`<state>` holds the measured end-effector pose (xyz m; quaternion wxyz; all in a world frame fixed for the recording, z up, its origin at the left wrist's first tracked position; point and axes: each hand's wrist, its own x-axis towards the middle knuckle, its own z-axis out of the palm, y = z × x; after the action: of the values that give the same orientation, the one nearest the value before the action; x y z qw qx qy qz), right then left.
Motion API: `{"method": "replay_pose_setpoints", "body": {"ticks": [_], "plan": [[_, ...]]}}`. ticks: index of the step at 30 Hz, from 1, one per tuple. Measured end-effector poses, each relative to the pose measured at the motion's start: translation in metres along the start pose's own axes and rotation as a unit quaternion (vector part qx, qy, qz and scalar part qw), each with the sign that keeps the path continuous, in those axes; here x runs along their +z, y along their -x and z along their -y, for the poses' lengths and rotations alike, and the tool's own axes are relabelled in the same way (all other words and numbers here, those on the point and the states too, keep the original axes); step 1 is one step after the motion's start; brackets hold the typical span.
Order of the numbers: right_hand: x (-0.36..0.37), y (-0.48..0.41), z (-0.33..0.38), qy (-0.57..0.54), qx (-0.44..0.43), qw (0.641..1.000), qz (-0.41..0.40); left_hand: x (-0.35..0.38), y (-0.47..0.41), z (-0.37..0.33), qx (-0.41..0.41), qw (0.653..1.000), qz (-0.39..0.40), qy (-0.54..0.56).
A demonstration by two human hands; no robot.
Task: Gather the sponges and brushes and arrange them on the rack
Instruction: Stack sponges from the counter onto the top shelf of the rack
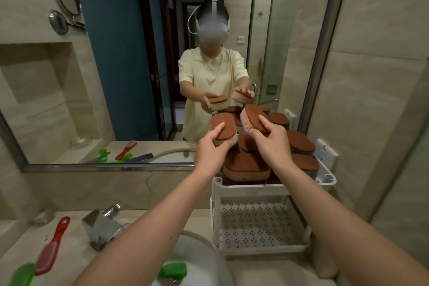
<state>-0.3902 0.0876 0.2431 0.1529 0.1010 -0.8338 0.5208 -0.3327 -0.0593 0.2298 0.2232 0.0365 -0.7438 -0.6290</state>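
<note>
My left hand (210,146) grips a yellow sponge with a brown scouring top (224,126) above the white two-tier rack (250,189). My right hand (270,139) grips a pink sponge with a brown top (254,118), tilted, over the same rack. Several brown-topped sponges (248,166) lie piled on the top tier. The lower perforated tier (257,223) holds nothing. A red-handled brush (52,246) lies on the counter at the left, beside a green brush (22,275). Another green brush (174,270) lies in the basin.
A large mirror (130,76) fills the wall behind and shows a person holding both sponges. A chrome faucet (102,223) stands over the white basin (202,260). A glass jar (44,216) sits at the far left. A white wall socket (326,152) is behind the rack.
</note>
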Motion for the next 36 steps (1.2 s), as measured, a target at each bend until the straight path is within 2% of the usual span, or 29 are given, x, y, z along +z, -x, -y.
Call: {"method": "replay_pose_setpoints", "body": {"ticks": [6, 20, 29, 33, 36], "plan": [[-0.004, -0.009, -0.018, 0.145, 0.008, 0.989, 0.010, 0.009, -0.014, 0.014, 0.001, 0.999, 0.000, -0.032], [0.009, -0.005, -0.015, 0.308, -0.020, 0.951, 0.024, 0.020, -0.027, 0.028, -0.016, 0.995, 0.017, -0.092], [-0.003, -0.004, -0.008, 0.272, 0.009, 0.957, 0.098, 0.017, -0.021, 0.026, -0.001, 0.993, 0.031, -0.113], [-0.010, 0.009, -0.004, 0.259, -0.027, 0.964, 0.051, 0.015, -0.006, 0.016, 0.006, 0.995, -0.016, -0.102], [-0.011, 0.027, 0.002, 0.191, -0.089, 0.977, 0.021, 0.014, 0.014, 0.008, 0.038, 0.995, -0.069, -0.066]]}}
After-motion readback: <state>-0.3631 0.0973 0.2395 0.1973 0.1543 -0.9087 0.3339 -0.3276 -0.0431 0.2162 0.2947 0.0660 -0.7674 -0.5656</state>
